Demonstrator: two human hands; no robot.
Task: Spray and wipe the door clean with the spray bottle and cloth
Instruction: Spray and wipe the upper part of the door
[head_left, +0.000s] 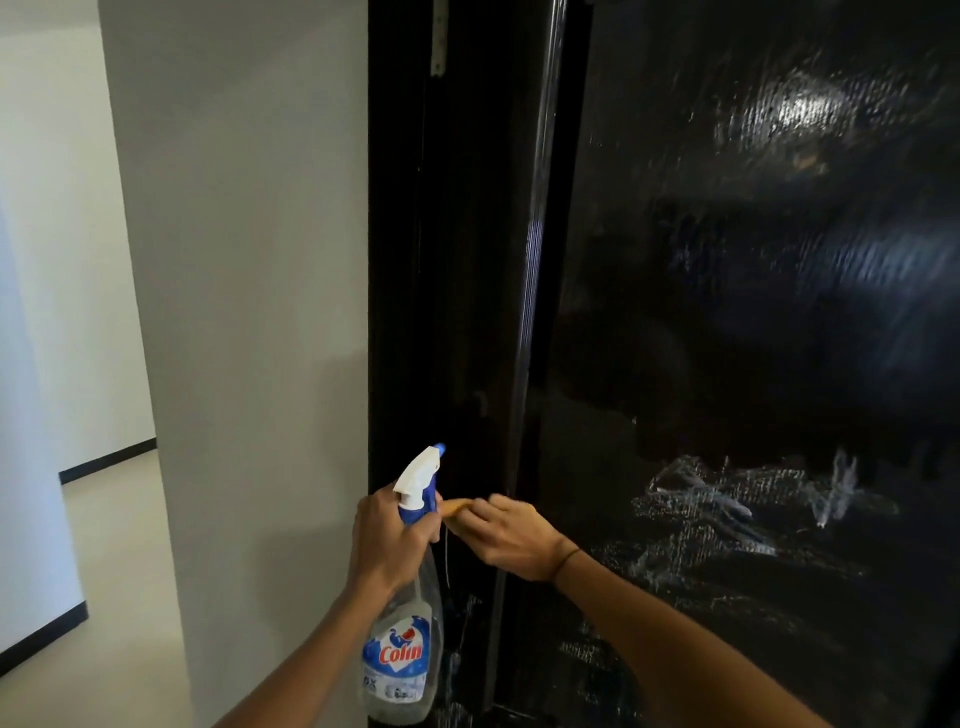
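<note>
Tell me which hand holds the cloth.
The right hand pinches the orange cloth; the left hand grips the spray bottle.

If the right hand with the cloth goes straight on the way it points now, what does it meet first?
Probably the spray bottle. The right hand points left with the orange cloth leading, close to the bottle's neck in the left hand. Depth is unclear; it may pass behind.

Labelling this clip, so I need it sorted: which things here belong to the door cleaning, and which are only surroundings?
Job:
- spray bottle, held by left hand
- cloth, pinched by right hand
- door, smeared

Surroundings:
- white wall
- hinge
- floor
</note>
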